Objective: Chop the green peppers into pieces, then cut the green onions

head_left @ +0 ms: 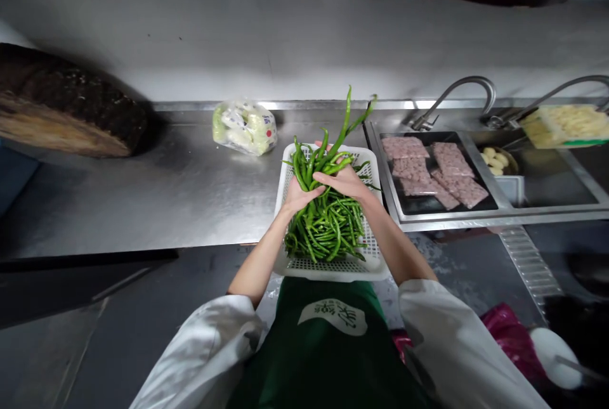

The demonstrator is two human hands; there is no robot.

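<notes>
A white plastic basket [377, 206] full of long green chili peppers [328, 231] rests partly on the steel counter, its near side close to the green apron. Over the far half of the basket both hands are wrapped round a bunch of peppers, several of which stick up and away from me. My left hand [299, 194] grips the bunch from the left, thumb across the front. From the right, my right hand [347, 179] holds the same bunch, its thumb almost meeting the other one. The fingers behind the peppers are partly hidden.
A bagged pale green vegetable [245, 128] lies on the counter [143, 200] at the back. A thick round wooden block [61, 104] leans at the left. Right of the basket, a sink [404, 214] holds packs of pink minced meat [454, 168] under a tap [461, 82].
</notes>
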